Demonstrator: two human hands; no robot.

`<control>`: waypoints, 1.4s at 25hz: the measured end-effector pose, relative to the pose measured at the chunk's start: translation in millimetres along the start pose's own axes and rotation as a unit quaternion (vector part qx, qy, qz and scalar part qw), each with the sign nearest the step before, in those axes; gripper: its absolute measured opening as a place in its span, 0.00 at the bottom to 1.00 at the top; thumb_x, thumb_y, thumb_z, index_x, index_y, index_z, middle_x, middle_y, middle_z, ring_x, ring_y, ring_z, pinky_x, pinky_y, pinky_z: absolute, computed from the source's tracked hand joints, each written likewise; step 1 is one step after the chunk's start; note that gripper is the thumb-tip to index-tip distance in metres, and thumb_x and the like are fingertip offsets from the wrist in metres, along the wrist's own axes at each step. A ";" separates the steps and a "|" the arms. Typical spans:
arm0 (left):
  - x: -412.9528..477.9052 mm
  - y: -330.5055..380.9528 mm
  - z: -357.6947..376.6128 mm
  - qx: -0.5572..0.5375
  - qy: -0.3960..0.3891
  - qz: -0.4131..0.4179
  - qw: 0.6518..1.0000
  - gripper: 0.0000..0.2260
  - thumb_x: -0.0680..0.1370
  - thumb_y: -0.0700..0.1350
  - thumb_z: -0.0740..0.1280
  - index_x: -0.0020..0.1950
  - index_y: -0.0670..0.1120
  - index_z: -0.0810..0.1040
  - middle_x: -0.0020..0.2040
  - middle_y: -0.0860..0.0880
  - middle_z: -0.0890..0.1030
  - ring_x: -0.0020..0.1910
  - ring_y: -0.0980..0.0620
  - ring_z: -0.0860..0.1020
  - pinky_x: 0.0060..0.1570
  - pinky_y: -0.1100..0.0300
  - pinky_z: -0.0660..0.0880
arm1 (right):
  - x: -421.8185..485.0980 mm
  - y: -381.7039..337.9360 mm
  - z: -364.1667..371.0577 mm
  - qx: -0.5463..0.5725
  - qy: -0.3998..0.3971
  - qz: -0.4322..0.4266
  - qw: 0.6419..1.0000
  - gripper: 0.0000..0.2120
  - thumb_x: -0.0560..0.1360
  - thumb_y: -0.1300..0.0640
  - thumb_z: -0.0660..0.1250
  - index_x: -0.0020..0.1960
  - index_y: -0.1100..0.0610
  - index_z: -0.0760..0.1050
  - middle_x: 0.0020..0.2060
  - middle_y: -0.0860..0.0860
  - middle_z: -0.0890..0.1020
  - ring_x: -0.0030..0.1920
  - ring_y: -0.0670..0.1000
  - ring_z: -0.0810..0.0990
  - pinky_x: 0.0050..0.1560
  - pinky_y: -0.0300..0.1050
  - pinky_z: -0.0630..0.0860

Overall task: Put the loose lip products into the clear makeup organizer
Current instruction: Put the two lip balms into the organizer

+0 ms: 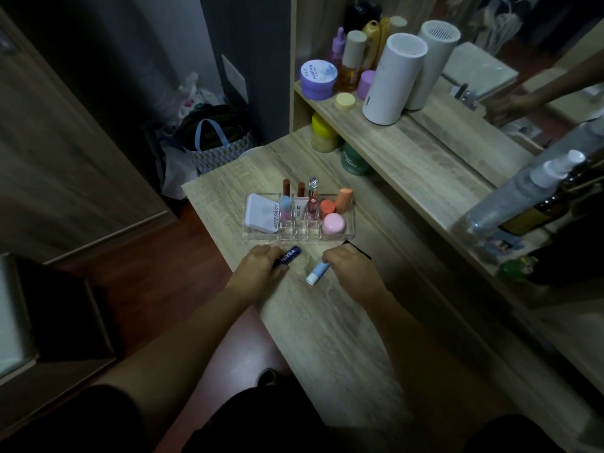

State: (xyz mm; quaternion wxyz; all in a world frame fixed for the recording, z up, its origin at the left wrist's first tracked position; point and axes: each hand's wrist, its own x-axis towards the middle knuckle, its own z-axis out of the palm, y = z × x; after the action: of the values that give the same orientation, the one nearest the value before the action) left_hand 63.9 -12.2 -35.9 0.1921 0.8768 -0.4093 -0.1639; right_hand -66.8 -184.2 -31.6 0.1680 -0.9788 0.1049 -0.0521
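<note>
Head view is showing both hands down on the desk [327,322], just in front of the clear organizer [299,235]. Left hand [261,266] is gripping the dark blue lip balm [290,255], cap end poking out. Right hand [349,264] is pinching the pale blue stick [316,273], though the fingers are probably hiding part of it. Best approach: lifting each one upright and dropping it straight into a free front slot, avoiding the lipsticks [294,191] standing behind.

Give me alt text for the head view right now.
Left hand grips a dark blue lip balm and right hand a pale blue one, both on the wooden table in front of a clear organizer already holding lip products.
</note>
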 end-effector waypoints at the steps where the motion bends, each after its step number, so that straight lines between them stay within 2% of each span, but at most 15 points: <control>1: -0.6 6.7 3.8 -0.029 0.002 -0.031 0.999 0.13 0.75 0.45 0.68 0.57 0.41 0.77 0.51 0.39 0.81 0.51 0.41 0.77 0.49 0.53 0.72 | 2.3 -1.6 0.0 0.013 -0.023 -0.009 1.000 0.11 0.65 0.72 0.66 0.45 0.62 0.81 0.42 0.57 0.85 0.45 0.57 0.83 0.46 0.45 0.78; 4: -2.5 21.5 13.0 -0.101 0.009 -0.101 0.990 0.12 0.73 0.47 0.70 0.52 0.41 0.78 0.47 0.40 0.83 0.47 0.42 0.79 0.46 0.54 0.73 | 9.1 -4.5 5.0 0.042 -0.068 0.008 0.997 0.13 0.71 0.71 0.62 0.53 0.65 0.78 0.53 0.61 0.81 0.56 0.59 0.78 0.59 0.51 0.73; 6: -3.7 26.4 16.1 -0.136 0.026 -0.148 0.979 0.14 0.72 0.50 0.71 0.51 0.41 0.79 0.45 0.41 0.84 0.46 0.43 0.80 0.45 0.54 0.74 | 7.0 -7.2 13.0 0.052 -0.044 0.060 0.996 0.15 0.73 0.69 0.63 0.58 0.63 0.76 0.57 0.59 0.79 0.58 0.58 0.77 0.60 0.48 0.71; 7: -3.4 27.6 16.9 -0.151 0.035 -0.165 0.974 0.15 0.71 0.51 0.72 0.51 0.42 0.79 0.45 0.42 0.84 0.46 0.44 0.80 0.46 0.54 0.75 | 4.6 -10.8 16.6 0.066 -0.018 0.115 0.991 0.14 0.74 0.67 0.63 0.60 0.61 0.75 0.57 0.58 0.78 0.57 0.57 0.77 0.56 0.47 0.72; 10: -0.2 29.4 17.3 -0.192 0.042 -0.189 0.962 0.16 0.70 0.50 0.73 0.53 0.41 0.80 0.46 0.41 0.84 0.47 0.44 0.81 0.50 0.53 0.76 | 0.1 -28.2 25.1 0.200 0.058 0.295 0.933 0.12 0.77 0.57 0.64 0.58 0.60 0.74 0.50 0.59 0.81 0.50 0.56 0.80 0.45 0.41 0.69; 12: 0.9 27.7 18.5 -0.214 0.036 -0.199 0.956 0.15 0.71 0.47 0.74 0.53 0.40 0.80 0.46 0.40 0.85 0.48 0.44 0.81 0.51 0.53 0.76 | -1.2 -36.5 30.2 0.287 0.069 0.351 0.889 0.15 0.74 0.54 0.70 0.55 0.62 0.75 0.44 0.60 0.83 0.45 0.55 0.81 0.44 0.42 0.71; 15: -0.5 25.3 19.4 -0.233 0.025 -0.210 0.949 0.15 0.71 0.46 0.74 0.55 0.40 0.81 0.45 0.40 0.85 0.47 0.45 0.82 0.50 0.56 0.76 | -0.6 -41.1 31.6 0.359 0.065 0.401 0.840 0.15 0.70 0.56 0.74 0.53 0.62 0.77 0.44 0.58 0.84 0.42 0.51 0.79 0.46 0.45 0.75; 19: -1.3 20.9 17.6 -0.240 0.039 -0.230 0.942 0.13 0.70 0.45 0.74 0.52 0.41 0.82 0.45 0.41 0.85 0.42 0.49 0.82 0.45 0.61 0.74 | 1.9 -35.7 30.5 0.393 0.040 0.407 0.824 0.14 0.70 0.60 0.73 0.54 0.63 0.79 0.42 0.54 0.83 0.43 0.47 0.78 0.40 0.35 0.73; 21: -1.7 18.9 17.0 -0.262 0.044 -0.234 0.935 0.10 0.70 0.44 0.74 0.48 0.40 0.82 0.43 0.40 0.85 0.35 0.55 0.79 0.38 0.66 0.74 | 3.6 -32.4 28.4 0.392 0.025 0.397 0.829 0.12 0.71 0.64 0.71 0.54 0.65 0.79 0.40 0.54 0.82 0.42 0.48 0.78 0.41 0.37 0.73; 23: -2.2 17.8 16.9 -0.261 0.043 -0.232 0.936 0.08 0.71 0.44 0.73 0.47 0.41 0.83 0.44 0.41 0.86 0.33 0.57 0.77 0.33 0.69 0.70 | 5.1 -31.8 27.7 0.366 0.023 0.382 0.848 0.07 0.71 0.65 0.67 0.48 0.65 0.80 0.40 0.58 0.83 0.42 0.51 0.78 0.43 0.43 0.73; 25: -3.1 18.2 17.7 -0.242 0.043 -0.227 0.942 0.09 0.73 0.46 0.72 0.48 0.42 0.83 0.44 0.43 0.86 0.38 0.54 0.79 0.37 0.69 0.69 | 6.0 -34.8 28.9 0.348 0.041 0.374 0.859 0.04 0.72 0.63 0.67 0.42 0.62 0.80 0.39 0.59 0.83 0.40 0.51 0.77 0.40 0.44 0.73; 28: -3.3 19.9 18.6 -0.246 0.050 -0.226 0.941 0.13 0.71 0.49 0.73 0.51 0.42 0.82 0.40 0.46 0.83 0.42 0.52 0.80 0.44 0.64 0.72 | 5.3 -39.7 31.2 0.369 0.061 0.381 0.846 0.12 0.69 0.60 0.74 0.51 0.63 0.80 0.43 0.59 0.85 0.40 0.50 0.79 0.45 0.47 0.77; 31: -1.0 21.4 19.3 -0.236 0.034 -0.211 0.948 0.13 0.70 0.48 0.74 0.50 0.42 0.81 0.39 0.46 0.82 0.40 0.53 0.78 0.43 0.62 0.72 | 4.5 -37.5 33.0 0.415 0.051 0.410 0.811 0.21 0.68 0.63 0.75 0.60 0.64 0.76 0.50 0.59 0.83 0.44 0.49 0.79 0.45 0.42 0.77; 33: 1.4 21.8 19.1 -0.241 0.029 -0.212 0.947 0.12 0.71 0.46 0.74 0.50 0.42 0.82 0.41 0.43 0.85 0.40 0.51 0.81 0.45 0.60 0.76 | 4.4 -33.8 33.6 0.425 0.043 0.411 0.805 0.20 0.69 0.63 0.74 0.60 0.64 0.76 0.51 0.59 0.83 0.45 0.49 0.79 0.40 0.36 0.76; 35: 2.1 22.7 18.0 -0.254 0.028 -0.215 0.943 0.10 0.71 0.45 0.74 0.49 0.41 0.83 0.42 0.41 0.86 0.40 0.49 0.83 0.48 0.57 0.80 | 5.1 -31.9 33.3 0.440 0.034 0.407 0.800 0.17 0.71 0.65 0.72 0.59 0.64 0.77 0.52 0.61 0.83 0.45 0.49 0.79 0.43 0.38 0.78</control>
State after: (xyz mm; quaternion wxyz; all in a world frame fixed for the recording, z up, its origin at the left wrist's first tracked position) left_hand 42.3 -30.9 -41.2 0.3800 0.8703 -0.1502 -0.2749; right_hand -51.3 -145.4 -51.7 0.5828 -0.6645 0.4647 -0.0530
